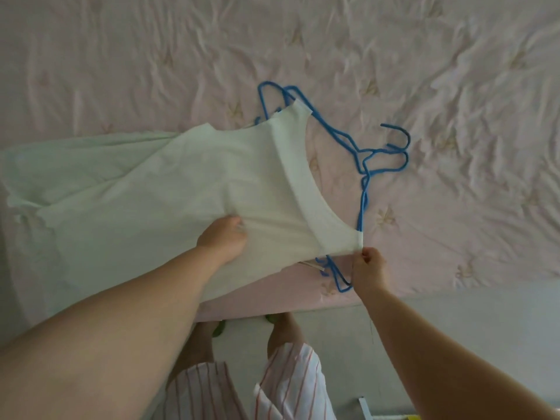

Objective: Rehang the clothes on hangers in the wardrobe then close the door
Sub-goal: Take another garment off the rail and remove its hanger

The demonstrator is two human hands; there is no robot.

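Big pink quilted bed [394, 56] fills the view, and spread across its near edge is a pale white sleeveless garment [169, 189], the skirt end trailing off to the left, the neckline facing right. Under and beside that neckline lie blue wire hangers [362, 189], at least two by the pair of hooks out to the right, resting on the quilt with the garment's shoulders draped over their ends.

Left hand [222, 239] is down on the body of the garment, fingers curled into the cloth, bunching a fold. Right hand [368, 268] pinches the near shoulder strap right where it meets the hanger's end, apparently working the strap over the wire; whether it also holds the wire I cannot tell.

By my reading, we're early: this piece looks only half seated on a hanger, nothing is on a rail, and no wardrobe or door is in sight. Left to do: finish the shoulders, carry it over, hang it, shut the door
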